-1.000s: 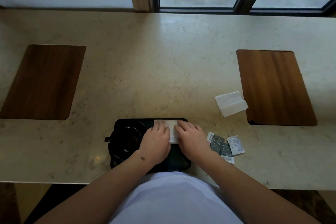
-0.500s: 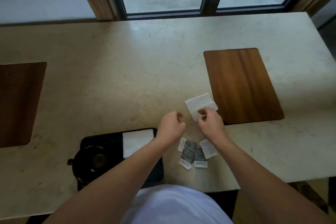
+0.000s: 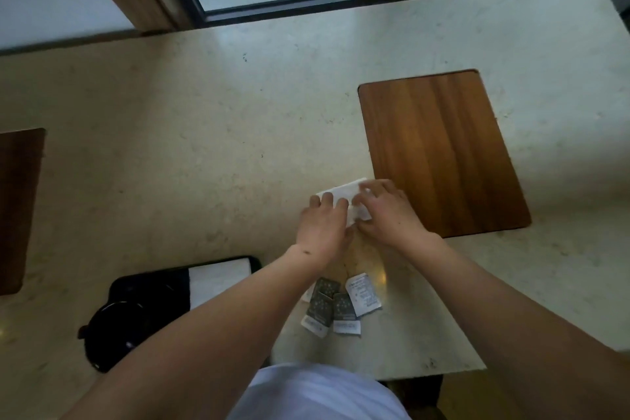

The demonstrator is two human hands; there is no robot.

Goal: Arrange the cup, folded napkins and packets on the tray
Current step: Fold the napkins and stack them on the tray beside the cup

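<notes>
napkin (image 3: 344, 193) on the bench, just left of the wood board (image 3: 439, 153) | left hand (image 3: 322, 228) fingers flat on it, right hand (image 3: 385, 211) grip unclear | thin, floppy paper, so probably pinch an edge, it'll unfold easy

café or hotel window counter (image 3: 211, 133): stone top, inset wooden mats (image 3: 439, 153), black serving tray (image 3: 153, 280), packets (image 3: 341, 307)

Two bare forearms reaching forward, converging. Left hand (image 3: 322, 227) palm down, fingers (image 3: 328, 198) extended, pressing flat. Right hand (image 3: 387, 211) alongside, nearly touching it, fingers slightly bent, blurred.
</notes>
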